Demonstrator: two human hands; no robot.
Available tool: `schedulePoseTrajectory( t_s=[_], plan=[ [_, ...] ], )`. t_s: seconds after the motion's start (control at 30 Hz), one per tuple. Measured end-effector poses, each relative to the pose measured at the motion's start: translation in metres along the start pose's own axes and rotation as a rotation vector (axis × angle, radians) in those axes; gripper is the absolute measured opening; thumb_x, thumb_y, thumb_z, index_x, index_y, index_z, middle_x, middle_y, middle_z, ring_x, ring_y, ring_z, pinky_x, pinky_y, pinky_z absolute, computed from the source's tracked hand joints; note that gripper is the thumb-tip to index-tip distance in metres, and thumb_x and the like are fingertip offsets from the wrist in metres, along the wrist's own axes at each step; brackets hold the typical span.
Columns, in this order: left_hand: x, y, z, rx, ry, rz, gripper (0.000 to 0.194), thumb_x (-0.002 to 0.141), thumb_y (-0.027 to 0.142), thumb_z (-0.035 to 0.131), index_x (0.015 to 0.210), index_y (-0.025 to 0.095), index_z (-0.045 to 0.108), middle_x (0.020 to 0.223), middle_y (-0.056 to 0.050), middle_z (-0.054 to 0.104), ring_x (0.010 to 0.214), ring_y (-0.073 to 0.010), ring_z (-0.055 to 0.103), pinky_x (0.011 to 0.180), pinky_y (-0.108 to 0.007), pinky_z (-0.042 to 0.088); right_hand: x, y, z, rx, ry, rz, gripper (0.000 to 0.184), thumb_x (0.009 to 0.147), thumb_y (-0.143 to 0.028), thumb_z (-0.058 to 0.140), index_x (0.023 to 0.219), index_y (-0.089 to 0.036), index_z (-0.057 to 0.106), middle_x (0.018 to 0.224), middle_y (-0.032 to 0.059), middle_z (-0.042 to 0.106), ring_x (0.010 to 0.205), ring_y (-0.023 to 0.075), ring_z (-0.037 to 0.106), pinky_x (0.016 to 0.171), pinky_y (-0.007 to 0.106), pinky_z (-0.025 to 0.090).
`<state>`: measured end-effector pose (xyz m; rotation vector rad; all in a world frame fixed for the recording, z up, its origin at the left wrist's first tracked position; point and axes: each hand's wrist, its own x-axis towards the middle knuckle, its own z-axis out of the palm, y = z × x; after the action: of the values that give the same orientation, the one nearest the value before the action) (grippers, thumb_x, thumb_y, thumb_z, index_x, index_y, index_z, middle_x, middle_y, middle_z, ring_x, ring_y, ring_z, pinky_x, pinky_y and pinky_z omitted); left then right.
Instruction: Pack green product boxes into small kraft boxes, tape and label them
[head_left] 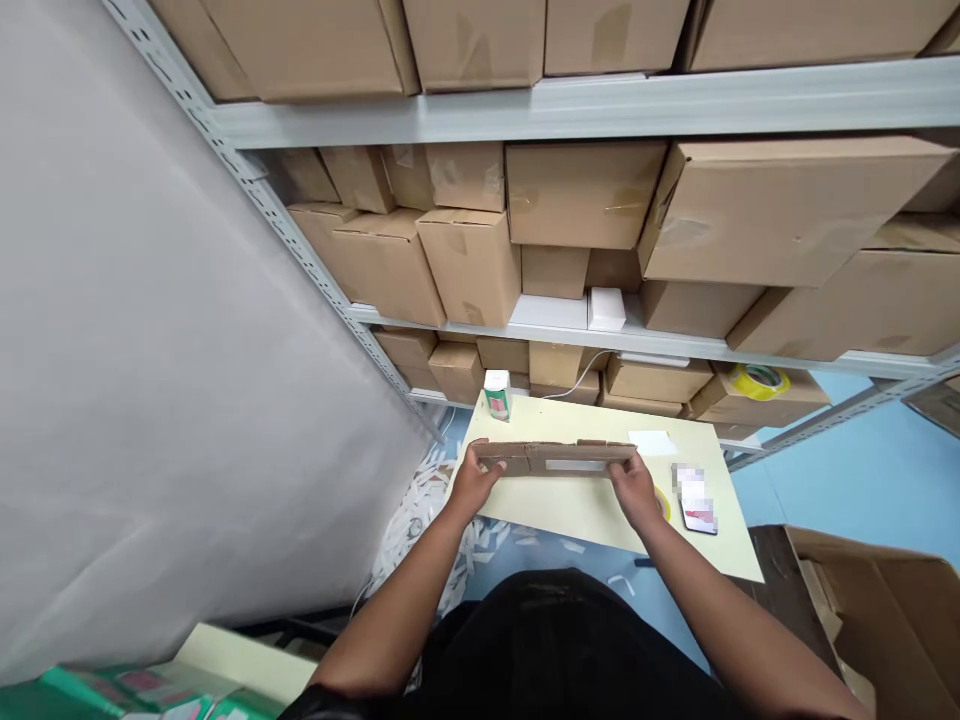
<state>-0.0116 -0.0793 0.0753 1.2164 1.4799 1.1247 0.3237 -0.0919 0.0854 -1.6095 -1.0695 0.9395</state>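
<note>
A flattened piece of brown cardboard [555, 458] with a white strip on its face is held level above the pale yellow table [562, 500]. My left hand [477, 480] grips its left end, thumb on the near face. At the right end, my right hand [632, 488] is closed on it the same way. Just beyond my left hand stands a small green and white box [497, 394]. Partly hidden behind my right hand is a yellow tape roll [662, 503]. Farther right on the table lie a phone [695, 498] and a white paper [652, 442].
Metal shelves [555, 108] full of cardboard boxes rise behind the table. A yellow tape roll [759, 381] rests on a low box at right. White paper strips [420, 525] litter the floor at left. An open carton [885, 610] stands at lower right.
</note>
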Motion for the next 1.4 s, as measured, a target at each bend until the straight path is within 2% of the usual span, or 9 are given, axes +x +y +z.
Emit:
schedulePoseTrajectory(
  t_s=[0.13, 0.37, 0.6, 0.73, 0.8, 0.9, 1.0, 1.17, 1.4],
  plan=[
    [0.012, 0.002, 0.018, -0.076, 0.001, -0.030, 0.065, 0.074, 0.032, 0.081, 0.130, 0.022, 0.052, 0.127, -0.009, 0.067, 0.121, -0.0245, 0.064, 0.109, -0.042, 0.046, 0.021, 0.022, -0.006, -0.026, -0.099, -0.009, 0.036, 0.075, -0.034, 0.064, 0.109, -0.023, 0.065, 0.095, 0.0023, 0.074, 0.089, 0.0251, 0.066, 0.081, 0.036, 0.052],
    [0.033, 0.009, 0.033, -0.205, -0.289, 0.007, 0.067, 0.071, 0.015, 0.071, 0.134, 0.023, 0.052, 0.146, -0.009, 0.058, 0.139, -0.0252, 0.053, 0.120, -0.044, 0.038, 0.017, 0.030, 0.014, -0.009, -0.159, -0.022, 0.033, 0.080, -0.040, 0.065, 0.109, -0.024, 0.064, 0.099, 0.0040, 0.075, 0.095, 0.0268, 0.068, 0.085, 0.040, 0.056],
    [0.076, -0.005, 0.029, -0.112, -0.325, -0.010, 0.060, 0.091, 0.039, 0.063, 0.147, 0.023, 0.049, 0.154, -0.013, 0.054, 0.147, -0.0290, 0.046, 0.122, -0.048, 0.035, -0.014, 0.023, 0.037, -0.004, -0.006, -0.036, 0.051, 0.086, -0.041, 0.064, 0.134, -0.025, 0.055, 0.127, 0.0096, 0.067, 0.113, 0.0273, 0.066, 0.100, 0.046, 0.056],
    [0.088, -0.011, 0.025, -0.147, -0.522, -0.026, 0.068, 0.095, 0.054, 0.060, 0.155, 0.027, 0.044, 0.165, -0.010, 0.040, 0.155, -0.0311, 0.033, 0.127, -0.049, 0.027, -0.035, 0.022, 0.053, -0.072, 0.028, -0.108, 0.066, 0.090, -0.043, 0.064, 0.152, -0.030, 0.045, 0.153, 0.0116, 0.047, 0.137, 0.0295, 0.051, 0.105, 0.048, 0.054],
    [0.092, -0.015, 0.025, -0.156, -0.615, -0.016, 0.071, 0.094, 0.055, 0.062, 0.156, 0.026, 0.043, 0.165, -0.010, 0.040, 0.155, -0.0315, 0.032, 0.128, -0.050, 0.024, -0.045, 0.019, 0.059, -0.113, 0.051, -0.136, 0.061, 0.092, -0.045, 0.062, 0.150, -0.032, 0.050, 0.155, 0.0114, 0.043, 0.142, 0.0307, 0.046, 0.106, 0.049, 0.054],
    [0.095, -0.023, 0.027, -0.131, -0.667, -0.013, 0.077, 0.090, 0.052, 0.068, 0.157, 0.025, 0.041, 0.165, -0.012, 0.041, 0.155, -0.0333, 0.032, 0.127, -0.051, 0.026, -0.052, 0.014, 0.061, -0.149, 0.114, -0.183, 0.042, 0.096, -0.048, 0.057, 0.131, -0.028, 0.067, 0.143, 0.0125, 0.054, 0.140, 0.0320, 0.047, 0.115, 0.053, 0.045],
    [0.095, -0.029, 0.029, -0.058, -0.666, -0.003, 0.077, 0.088, 0.044, 0.069, 0.157, 0.024, 0.040, 0.165, -0.013, 0.040, 0.155, -0.0334, 0.033, 0.125, -0.053, 0.029, -0.046, 0.013, 0.055, -0.078, 0.216, -0.076, 0.039, 0.098, -0.055, 0.049, 0.109, -0.024, 0.070, 0.121, 0.0117, 0.065, 0.123, 0.0310, 0.059, 0.112, 0.054, 0.046],
    [0.088, -0.029, 0.039, 0.052, -0.610, 0.074, 0.072, 0.089, 0.030, 0.065, 0.156, 0.023, 0.040, 0.160, -0.015, 0.044, 0.150, -0.0314, 0.040, 0.120, -0.051, 0.037, -0.013, 0.016, 0.034, 0.006, 0.219, 0.273, 0.040, 0.082, -0.058, 0.066, 0.104, -0.024, 0.060, 0.097, 0.0050, 0.069, 0.088, 0.0258, 0.067, 0.076, 0.039, 0.058],
    [0.078, -0.026, 0.058, 0.154, -0.305, 0.126, 0.064, 0.082, 0.018, 0.063, 0.144, 0.022, 0.051, 0.141, -0.013, 0.057, 0.131, -0.0268, 0.055, 0.108, -0.043, 0.048, 0.013, 0.019, 0.018, -0.215, 0.035, 0.131, 0.050, 0.082, -0.052, 0.068, 0.122, -0.024, 0.063, 0.091, 0.0029, 0.070, 0.083, 0.0245, 0.068, 0.080, 0.039, 0.056]
  ],
)
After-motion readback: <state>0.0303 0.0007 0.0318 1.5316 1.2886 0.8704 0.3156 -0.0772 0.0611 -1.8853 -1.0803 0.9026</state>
